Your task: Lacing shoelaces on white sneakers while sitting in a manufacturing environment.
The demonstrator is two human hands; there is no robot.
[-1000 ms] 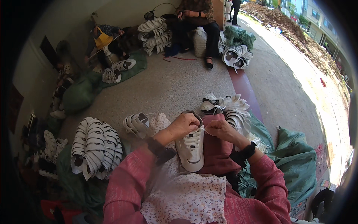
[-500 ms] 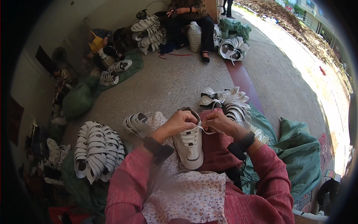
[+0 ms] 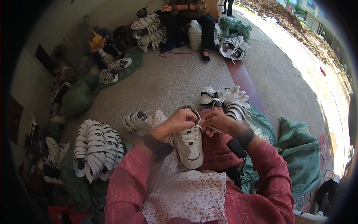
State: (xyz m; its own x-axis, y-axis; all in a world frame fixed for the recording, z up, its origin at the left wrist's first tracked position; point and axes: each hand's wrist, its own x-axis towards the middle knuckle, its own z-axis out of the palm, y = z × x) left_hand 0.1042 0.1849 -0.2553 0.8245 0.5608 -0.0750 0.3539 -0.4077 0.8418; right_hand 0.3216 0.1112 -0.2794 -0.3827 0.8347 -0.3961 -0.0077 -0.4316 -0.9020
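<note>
**Lacing a white shoe on my lap**

A white sneaker (image 3: 189, 143) lies on my lap, toe pointing back toward me, its opening turned away, resting on dark red cloth (image 3: 218, 151) beside my flowered apron (image 3: 186, 194). My left hand (image 3: 181, 120) is curled over the shoe's collar, its grip closed on the upper edge there. My right hand (image 3: 215, 121) sits just to the right of the shoe, fingers pinched shut on a thin white lace (image 3: 204, 127) that runs from the eyelets across to my fingertips. The two hands are nearly touching above the shoe's tongue.

Just left of the shoe, on the concrete floor (image 3: 175, 84), lies a small bundle of white shoe uppers (image 3: 136, 122); farther left of it a larger fanned stack of white uppers (image 3: 95, 147) rests on green sacking. Beyond the shoe and to its right, another heap of white pieces (image 3: 227, 100) lies against a green sack (image 3: 298, 149) that spreads out to the right of my lap. Far beyond the shoe, across the floor, another person (image 3: 190, 15) sits with more white stacks (image 3: 149, 31) on one side and a coiled white bundle (image 3: 233, 46) on the other. A pair of finished shoes (image 3: 113, 69) lies on green cloth, well off beyond the shoe and to its left.
</note>
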